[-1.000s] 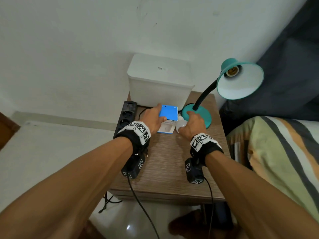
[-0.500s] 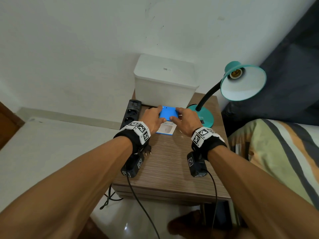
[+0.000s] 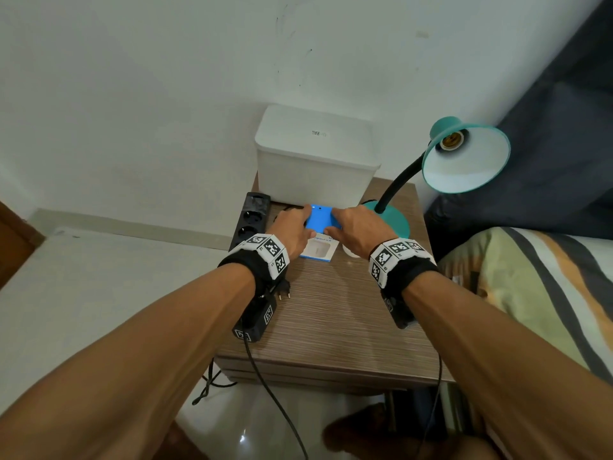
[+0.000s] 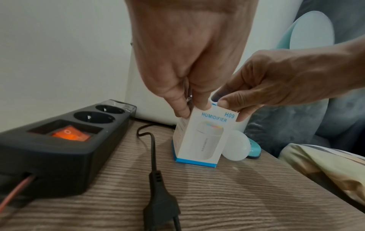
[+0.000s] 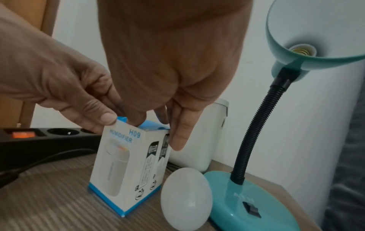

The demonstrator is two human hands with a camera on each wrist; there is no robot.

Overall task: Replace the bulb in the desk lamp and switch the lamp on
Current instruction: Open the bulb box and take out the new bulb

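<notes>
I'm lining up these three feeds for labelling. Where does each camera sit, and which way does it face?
Head: looks down on the bedside table; both forearms, left hand and right hand show.
Left wrist: looks along the left hand's fingers at the humidifier box.
Right wrist: looks along the right hand's fingers toward the box, bulb and lamp.
All three views share the box and both hands.

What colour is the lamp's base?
Teal, matching the shade; the lamp base shows best in the right wrist view.
</notes>
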